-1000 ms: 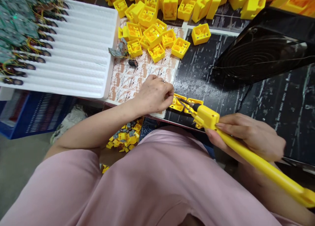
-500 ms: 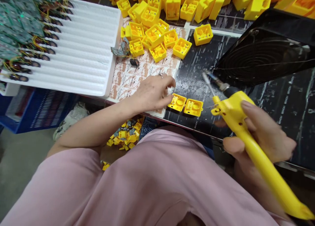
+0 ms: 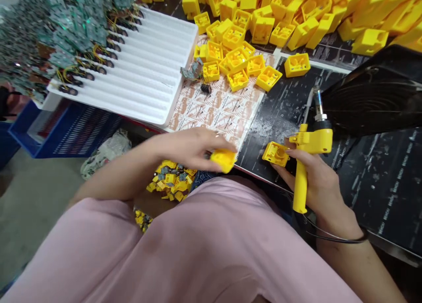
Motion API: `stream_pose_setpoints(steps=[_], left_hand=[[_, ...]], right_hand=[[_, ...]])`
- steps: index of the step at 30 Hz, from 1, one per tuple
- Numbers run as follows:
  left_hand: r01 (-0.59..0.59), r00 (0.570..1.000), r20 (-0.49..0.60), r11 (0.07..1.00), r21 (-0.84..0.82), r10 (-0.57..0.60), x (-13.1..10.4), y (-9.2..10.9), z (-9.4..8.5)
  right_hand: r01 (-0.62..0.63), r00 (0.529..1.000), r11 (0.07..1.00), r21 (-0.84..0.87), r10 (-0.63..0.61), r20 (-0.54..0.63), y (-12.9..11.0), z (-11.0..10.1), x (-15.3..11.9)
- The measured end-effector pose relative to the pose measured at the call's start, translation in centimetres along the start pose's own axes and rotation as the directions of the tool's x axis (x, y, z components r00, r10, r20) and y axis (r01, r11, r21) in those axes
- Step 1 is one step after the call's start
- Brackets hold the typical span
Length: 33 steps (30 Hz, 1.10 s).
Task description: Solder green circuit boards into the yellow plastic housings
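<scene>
My left hand [image 3: 194, 150] is closed on a small yellow plastic case [image 3: 224, 159], slightly blurred, off the table's front edge. In my right hand [image 3: 318, 180] is a yellow soldering gun [image 3: 300, 180], its metal tip [image 3: 318, 101] pointing away from me beside a thin feed tube. The thumb and fingers of that same hand also pinch a second yellow case [image 3: 276, 154], whose open side faces up over the black tabletop [image 3: 263, 122].
Yellow cases [image 3: 237, 59] are heaped at the back. A ribbed white foam tray [image 3: 148, 70] holds circuit boards with wires at left. One loose board [image 3: 193, 70] and a small black part [image 3: 206, 89] lie beside it. A black fan-like box [image 3: 372, 96] stands right.
The two cases have been picked up from the table, one in each hand. My right hand has brought the soldering gun leftward and turned it more upright. The camera view has shifted.
</scene>
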State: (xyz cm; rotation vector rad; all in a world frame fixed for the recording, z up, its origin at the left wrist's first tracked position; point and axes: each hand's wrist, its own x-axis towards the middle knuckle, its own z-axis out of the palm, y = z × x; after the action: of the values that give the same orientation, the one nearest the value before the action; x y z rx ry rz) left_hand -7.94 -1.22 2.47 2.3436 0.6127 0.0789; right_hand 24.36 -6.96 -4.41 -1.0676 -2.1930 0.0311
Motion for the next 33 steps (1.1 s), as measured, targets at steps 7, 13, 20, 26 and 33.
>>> stream_pose_setpoints(steps=[7, 13, 20, 26, 33], left_hand=[[0.626, 0.741, -0.511, 0.723, 0.292, -0.436, 2.5, -4.9, -6.8], [0.737, 0.674, -0.549, 0.503, 0.452, -0.494, 7.6, -8.0, -6.6], [0.251, 0.954, -0.273, 0.830, 0.498, -0.124, 7.5, -1.7, 0.5], [0.229, 0.967, -0.204, 0.871, 0.435, -0.152, 5.6, -1.1, 1.7], [0.082, 0.948, -0.318, 0.946, 0.312, 0.023, 4.3, -4.0, 2.4]], right_hand=[[0.000, 1.000, 1.000, 0.016, 0.000, -0.013, -0.8, 1.2, 0.8], [-0.054, 0.998, 0.998, 0.013, 0.054, -0.024, -0.6, 2.0, 0.4], [-0.124, 0.992, 0.990, 0.074, 0.126, -0.024, -0.5, 2.1, 0.2], [-0.103, 0.995, 0.991, 0.081, 0.104, -0.005, -0.6, 1.8, 0.1], [-0.121, 0.992, 0.993, 0.005, 0.121, -0.017, -0.7, 1.8, 0.1]])
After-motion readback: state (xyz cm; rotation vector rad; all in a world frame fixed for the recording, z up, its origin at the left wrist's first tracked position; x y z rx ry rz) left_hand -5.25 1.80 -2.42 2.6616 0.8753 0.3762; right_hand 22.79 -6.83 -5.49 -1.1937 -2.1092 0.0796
